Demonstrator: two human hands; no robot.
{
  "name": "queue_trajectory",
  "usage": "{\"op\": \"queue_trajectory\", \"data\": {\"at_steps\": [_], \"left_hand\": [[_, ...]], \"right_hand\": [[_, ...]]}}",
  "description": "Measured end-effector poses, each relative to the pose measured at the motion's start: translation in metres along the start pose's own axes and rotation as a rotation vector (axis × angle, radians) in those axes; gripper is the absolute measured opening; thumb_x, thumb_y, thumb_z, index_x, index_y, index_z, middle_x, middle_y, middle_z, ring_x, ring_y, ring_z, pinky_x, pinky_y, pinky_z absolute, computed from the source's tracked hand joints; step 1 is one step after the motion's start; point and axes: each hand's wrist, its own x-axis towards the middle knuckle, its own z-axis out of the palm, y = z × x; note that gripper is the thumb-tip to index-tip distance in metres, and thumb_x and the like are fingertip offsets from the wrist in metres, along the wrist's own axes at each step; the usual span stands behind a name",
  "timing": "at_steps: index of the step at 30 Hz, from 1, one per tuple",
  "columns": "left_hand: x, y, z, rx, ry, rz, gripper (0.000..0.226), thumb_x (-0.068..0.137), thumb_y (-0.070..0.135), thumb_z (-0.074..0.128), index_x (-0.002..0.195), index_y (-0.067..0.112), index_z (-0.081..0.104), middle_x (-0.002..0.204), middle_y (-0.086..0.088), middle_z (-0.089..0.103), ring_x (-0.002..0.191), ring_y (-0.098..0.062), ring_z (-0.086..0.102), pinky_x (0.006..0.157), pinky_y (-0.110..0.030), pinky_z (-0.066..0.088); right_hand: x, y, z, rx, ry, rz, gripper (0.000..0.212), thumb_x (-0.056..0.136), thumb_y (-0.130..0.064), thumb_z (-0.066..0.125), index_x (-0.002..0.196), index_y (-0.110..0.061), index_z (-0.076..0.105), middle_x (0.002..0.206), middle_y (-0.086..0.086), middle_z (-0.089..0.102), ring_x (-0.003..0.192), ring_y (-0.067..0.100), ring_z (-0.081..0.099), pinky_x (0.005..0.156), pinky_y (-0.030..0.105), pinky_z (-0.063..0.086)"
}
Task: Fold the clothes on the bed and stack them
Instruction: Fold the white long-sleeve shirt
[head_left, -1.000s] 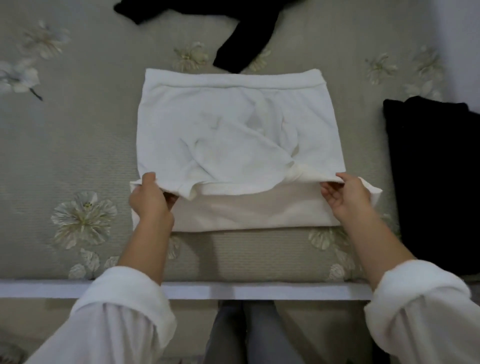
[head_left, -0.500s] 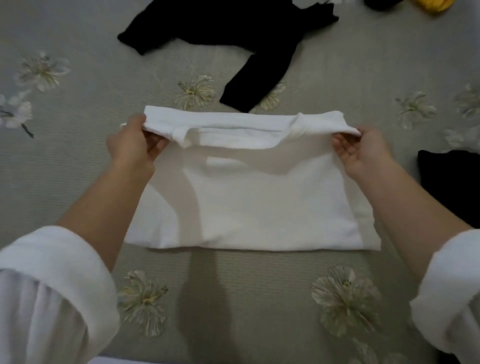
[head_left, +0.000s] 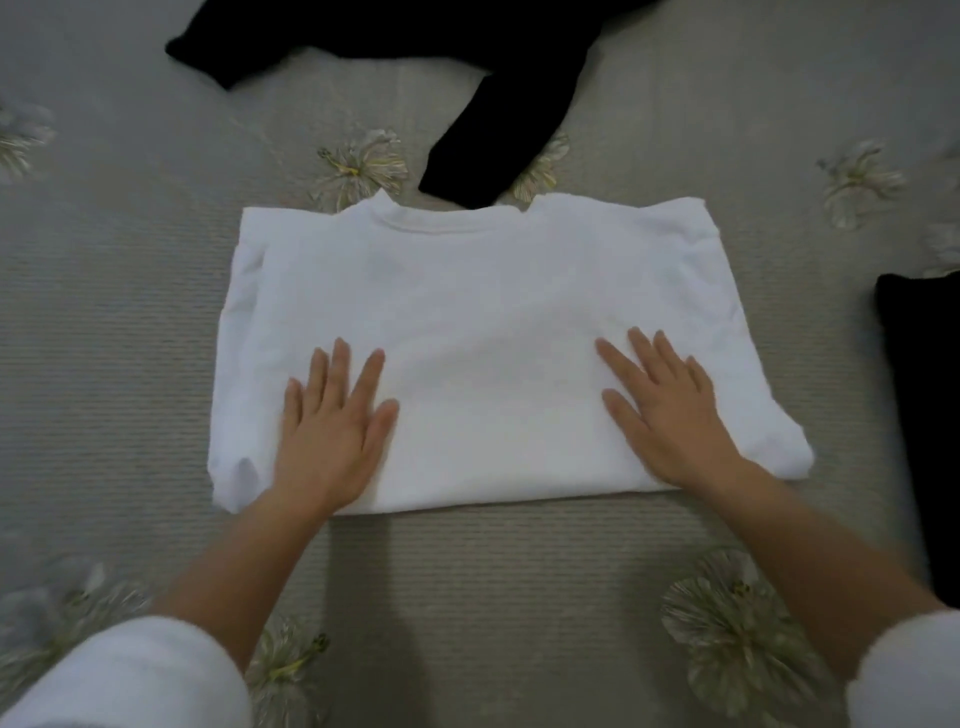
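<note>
A white shirt (head_left: 488, 322) lies folded into a flat rectangle in the middle of the bed, its collar at the far edge. My left hand (head_left: 332, 421) rests flat on its near left part, fingers spread. My right hand (head_left: 662, 410) lies flat on its near right part, fingers spread too. Neither hand holds anything. An unfolded black garment (head_left: 488, 57) is spread beyond the shirt, one sleeve reaching down to the collar. A folded black garment (head_left: 924, 415) sits at the right edge of the view.
The bed cover (head_left: 104, 312) is grey-green with pale flower prints. Open cover shows to the left of the white shirt and between it and me. My white sleeves fill the bottom corners.
Both hands carried the near edge of the white shirt over to the far side, let go, and now press flat on the folded shirt.
</note>
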Motion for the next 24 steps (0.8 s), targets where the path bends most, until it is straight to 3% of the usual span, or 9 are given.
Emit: {"op": "queue_trajectory", "data": {"at_steps": [4,7,9,11,13,16,18,20,24], "left_hand": [[-0.031,-0.025,-0.006,-0.120,0.288,-0.204,0.057,0.099,0.049,0.022,0.151,0.027,0.010,0.160,-0.012,0.002,0.147,-0.028,-0.006,0.114,-0.046,-0.010],[-0.058,-0.036,-0.006,-0.338,0.350,-0.593,0.064,0.098,0.049,0.031,0.150,0.018,0.011,0.156,-0.021,0.008,0.143,-0.040,0.007,0.113,-0.056,0.005],[-0.066,-0.033,-0.005,-0.646,0.378,-0.842,0.069,0.097,0.050,0.038,0.149,0.013,0.015,0.152,-0.024,0.019,0.138,-0.040,0.021,0.111,-0.049,0.020],[-0.064,-0.025,-0.007,-1.013,0.469,-1.005,0.067,0.093,0.048,0.046,0.145,0.010,0.026,0.146,-0.018,0.036,0.130,-0.032,0.040,0.105,-0.038,0.034],[-0.055,-0.023,-0.010,-1.357,0.536,-1.102,0.054,0.089,0.041,0.058,0.129,0.007,0.044,0.130,-0.011,0.054,0.112,-0.024,0.056,0.096,-0.037,0.047],[-0.049,-0.033,-0.016,-1.537,0.534,-1.063,0.030,0.085,0.016,0.068,0.113,0.007,0.059,0.116,-0.006,0.064,0.101,-0.018,0.064,0.090,-0.033,0.054],[-0.055,-0.044,-0.019,-1.485,0.619,-1.038,0.017,0.084,0.006,0.067,0.099,0.014,0.063,0.109,-0.007,0.066,0.102,-0.019,0.064,0.089,-0.029,0.053],[-0.074,-0.050,-0.018,-1.388,0.655,-1.062,0.018,0.084,0.002,0.064,0.083,0.019,0.059,0.100,-0.007,0.064,0.100,-0.020,0.062,0.089,-0.027,0.051],[-0.100,-0.051,-0.004,-1.119,0.618,-1.007,0.022,0.088,0.004,0.059,0.110,0.008,0.061,0.118,-0.014,0.061,0.103,-0.021,0.058,0.091,-0.028,0.045]], "right_hand": [[-0.044,0.028,0.005,0.180,0.225,0.414,0.065,0.092,-0.052,0.028,0.147,-0.017,0.031,0.156,0.009,0.025,0.145,0.025,0.015,0.115,0.046,0.009],[-0.070,0.039,0.009,0.366,0.388,0.742,0.075,0.081,-0.055,0.045,0.140,-0.010,0.035,0.147,0.018,0.032,0.135,0.036,0.028,0.109,0.051,0.022],[-0.073,0.039,0.010,0.677,0.530,1.056,0.078,0.079,-0.049,0.063,0.138,-0.006,0.035,0.142,0.020,0.037,0.128,0.036,0.040,0.105,0.047,0.035],[-0.068,0.037,0.009,1.098,0.587,1.246,0.068,0.078,-0.040,0.071,0.131,-0.006,0.044,0.132,0.016,0.052,0.115,0.031,0.055,0.090,0.041,0.050],[-0.059,0.033,0.005,1.452,0.527,1.222,0.054,0.079,-0.031,0.073,0.125,-0.012,0.052,0.123,0.007,0.062,0.104,0.022,0.063,0.070,0.032,0.055],[-0.052,0.033,-0.002,1.513,0.616,1.171,0.041,0.076,-0.011,0.075,0.113,-0.011,0.056,0.115,0.007,0.066,0.094,0.020,0.067,0.074,0.036,0.058],[-0.057,0.037,-0.007,1.383,0.696,1.174,0.034,0.075,-0.007,0.074,0.104,-0.012,0.058,0.109,0.007,0.066,0.094,0.022,0.067,0.084,0.042,0.057],[-0.070,0.040,-0.008,1.305,0.690,1.194,0.037,0.077,-0.006,0.072,0.111,-0.007,0.059,0.110,0.009,0.065,0.098,0.025,0.065,0.086,0.041,0.056],[-0.089,0.035,-0.010,1.339,0.607,1.182,0.043,0.080,-0.001,0.068,0.120,-0.001,0.055,0.109,0.009,0.061,0.092,0.023,0.061,0.053,0.026,0.057]]}}
